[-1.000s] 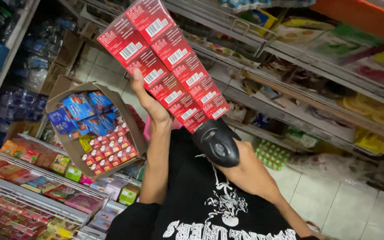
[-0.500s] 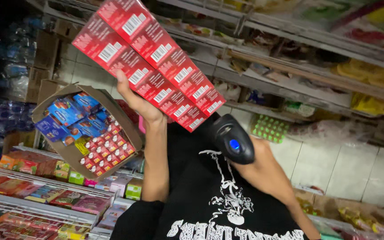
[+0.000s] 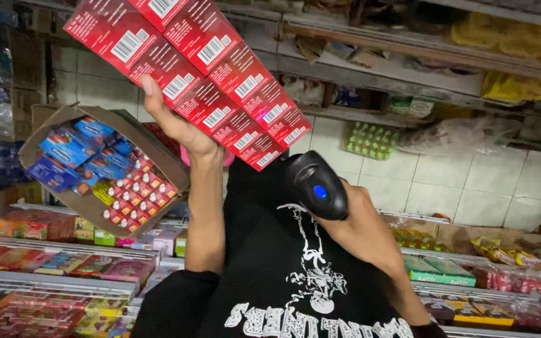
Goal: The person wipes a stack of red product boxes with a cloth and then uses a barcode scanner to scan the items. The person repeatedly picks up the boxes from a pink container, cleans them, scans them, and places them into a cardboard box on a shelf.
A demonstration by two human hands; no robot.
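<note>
Cardboard tray (image 3: 104, 168) of blue and red sweets sat at nine o'clock as the left hand (image 3: 176, 125) propped a light, stiff block of red cartons (image 3: 189, 69) from beneath; the right hand (image 3: 361, 225) gripped a black scanner (image 3: 316, 185) at four o'clock.

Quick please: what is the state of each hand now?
Left hand: closed on the stack of red boxes.
Right hand: closed around the black handheld scanner.

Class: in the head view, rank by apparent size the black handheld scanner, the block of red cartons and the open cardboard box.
1. block of red cartons
2. open cardboard box, though it lies farther from the camera, so true size is unsure
3. black handheld scanner
</note>
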